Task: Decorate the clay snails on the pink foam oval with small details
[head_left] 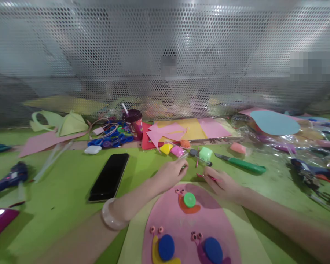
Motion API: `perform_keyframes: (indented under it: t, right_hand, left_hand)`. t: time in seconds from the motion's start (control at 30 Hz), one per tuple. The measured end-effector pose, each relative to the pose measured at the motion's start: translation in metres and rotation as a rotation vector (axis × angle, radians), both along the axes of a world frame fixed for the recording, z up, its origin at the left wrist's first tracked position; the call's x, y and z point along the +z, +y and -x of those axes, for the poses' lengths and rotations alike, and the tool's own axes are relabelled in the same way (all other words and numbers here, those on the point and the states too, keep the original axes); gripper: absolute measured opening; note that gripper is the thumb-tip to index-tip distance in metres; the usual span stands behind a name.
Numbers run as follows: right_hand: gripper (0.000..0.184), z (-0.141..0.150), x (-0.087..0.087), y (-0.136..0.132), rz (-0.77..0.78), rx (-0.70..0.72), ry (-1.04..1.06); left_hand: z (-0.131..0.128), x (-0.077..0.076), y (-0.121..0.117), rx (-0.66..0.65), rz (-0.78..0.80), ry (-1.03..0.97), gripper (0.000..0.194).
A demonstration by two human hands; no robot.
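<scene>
My left hand (172, 172), with a pale bangle on its wrist, is closed just in front of a pink clay packet (177, 151); what its fingertips pinch is too small to make out. My right hand (222, 185) grips a thin pink stick (215, 179) that points left toward the other hand. Below both hands lies a pink paper oval (187, 223) on a pale yellow sheet (136, 229). On the oval are three clay snails: an orange one with a green cap shell (189, 200), a yellow one (166, 248) and a purple one (213, 250) with blue shells.
Yellow (166, 148) and green clay packets (205, 154) lie beyond the hands, with a green cutter (246, 165) to their right. A black phone (110, 178) is at left. A lidded cup (134, 124) stands before a perforated metal screen (165, 55). Glue guns (9, 179) flank the table.
</scene>
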State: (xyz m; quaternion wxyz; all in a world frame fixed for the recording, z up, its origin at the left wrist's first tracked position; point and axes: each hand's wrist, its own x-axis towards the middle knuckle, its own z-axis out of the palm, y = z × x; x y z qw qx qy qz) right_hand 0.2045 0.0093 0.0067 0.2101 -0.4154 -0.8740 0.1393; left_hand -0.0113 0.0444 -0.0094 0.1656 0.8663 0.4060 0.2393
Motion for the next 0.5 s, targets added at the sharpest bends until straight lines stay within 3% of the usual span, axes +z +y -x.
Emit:
perform_keyframes:
  t: [0.23, 0.5]
  right_hand:
    - [0.022, -0.003, -0.002, 0.003, 0.002, 0.105, -0.049]
    - [0.025, -0.008, 0.001, 0.012, 0.04, 0.064, -0.009]
  left_hand:
    - [-0.001, -0.005, 0.001, -0.03, -0.04, 0.054, 0.024]
    - [0.002, -0.007, 0.004, -0.11, -0.134, 0.14, 0.028]
